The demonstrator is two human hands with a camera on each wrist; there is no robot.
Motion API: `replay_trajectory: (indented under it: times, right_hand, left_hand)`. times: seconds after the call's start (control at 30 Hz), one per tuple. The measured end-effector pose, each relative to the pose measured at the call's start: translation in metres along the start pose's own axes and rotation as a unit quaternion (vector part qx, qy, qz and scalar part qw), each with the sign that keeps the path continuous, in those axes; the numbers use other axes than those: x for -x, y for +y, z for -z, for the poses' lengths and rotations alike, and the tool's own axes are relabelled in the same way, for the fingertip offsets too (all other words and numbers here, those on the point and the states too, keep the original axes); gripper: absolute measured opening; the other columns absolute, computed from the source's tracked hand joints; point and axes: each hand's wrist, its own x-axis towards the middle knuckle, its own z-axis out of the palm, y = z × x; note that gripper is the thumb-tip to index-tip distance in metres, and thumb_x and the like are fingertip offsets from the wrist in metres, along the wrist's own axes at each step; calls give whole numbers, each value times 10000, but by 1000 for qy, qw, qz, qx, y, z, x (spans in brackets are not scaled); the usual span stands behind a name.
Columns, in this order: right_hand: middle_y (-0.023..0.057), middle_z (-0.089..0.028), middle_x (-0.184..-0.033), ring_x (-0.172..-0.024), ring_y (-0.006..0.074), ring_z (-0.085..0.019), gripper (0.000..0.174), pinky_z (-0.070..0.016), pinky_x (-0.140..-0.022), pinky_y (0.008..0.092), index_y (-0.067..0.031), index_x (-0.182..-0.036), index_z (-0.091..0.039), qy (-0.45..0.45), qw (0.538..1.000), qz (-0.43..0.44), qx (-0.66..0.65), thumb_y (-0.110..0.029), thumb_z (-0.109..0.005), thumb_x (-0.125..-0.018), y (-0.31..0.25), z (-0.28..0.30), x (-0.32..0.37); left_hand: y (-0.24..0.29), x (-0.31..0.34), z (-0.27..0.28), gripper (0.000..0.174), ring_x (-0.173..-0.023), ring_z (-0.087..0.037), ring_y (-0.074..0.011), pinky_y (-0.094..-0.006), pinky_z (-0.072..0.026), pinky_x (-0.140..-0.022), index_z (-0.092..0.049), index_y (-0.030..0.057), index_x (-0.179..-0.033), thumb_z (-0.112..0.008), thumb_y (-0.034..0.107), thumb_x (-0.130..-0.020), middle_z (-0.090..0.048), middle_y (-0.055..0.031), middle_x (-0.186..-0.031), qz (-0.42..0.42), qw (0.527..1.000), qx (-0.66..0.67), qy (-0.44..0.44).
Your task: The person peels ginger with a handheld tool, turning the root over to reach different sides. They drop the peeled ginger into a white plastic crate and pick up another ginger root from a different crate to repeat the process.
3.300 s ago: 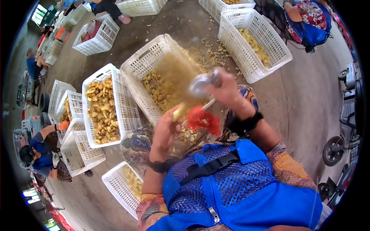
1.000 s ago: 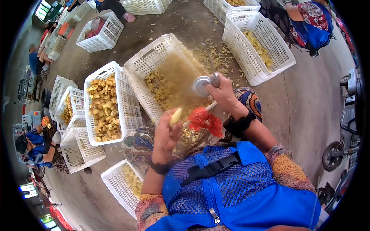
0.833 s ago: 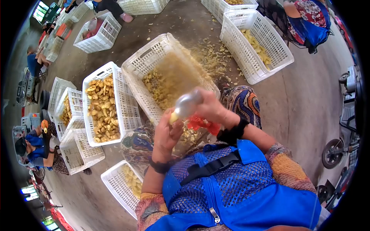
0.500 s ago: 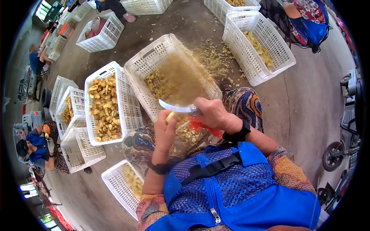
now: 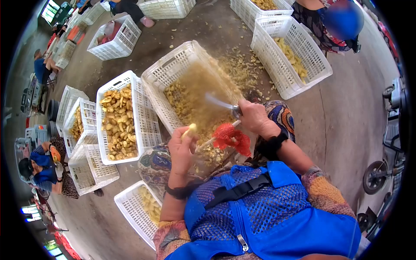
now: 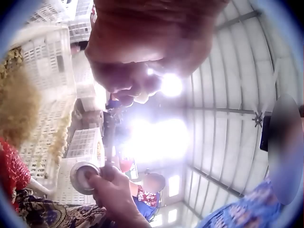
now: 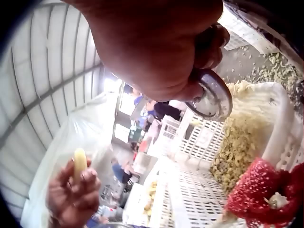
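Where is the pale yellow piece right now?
The pale yellow piece sits centre of the head view, pinched by the left hand, just left of the red mesh and before the tilted white crate.

Pale yellow piece (image 5: 189,129) pinched upright; round metal tool (image 5: 236,112) gripped.
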Motion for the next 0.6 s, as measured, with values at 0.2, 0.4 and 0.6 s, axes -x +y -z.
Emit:
replay_trajectory:
  times: [0.2,0.4,0.6]
  right_hand:
    - [201,-611,-771,-735,392,-609,170,-467,-628,455,-52,-895,-544,5,985,58,-161,-139,-618,-769,-15,-9,6]
    - [206,-601,-743,-737,415,-592,172,-460,-639,479,-51,-866,-509,-81,980,87,-163,-167,-598,-777,-33,-14,19]
    - [207,-601,-754,-722,416,-589,193,-458,-624,487,-38,-850,-494,-97,982,123,-101,-198,-588,-796,-36,-19,16]
  left_hand:
    - [6,-5,-3,367,-668,-556,-118,-223,-455,-504,-457,19,-1265,-503,63,-904,-611,-112,-937,66,974,209,-59]
    - [8,-3,-9,363,-624,-581,-118,-222,-476,-500,-498,-4,-1234,-513,8,-872,-627,-100,-849,5,997,74,-19]
    - [6,-1,-14,303,-561,-597,-123,-217,-483,-473,-527,-28,-1172,-487,31,-878,-625,-77,-721,-42,998,-49,10]
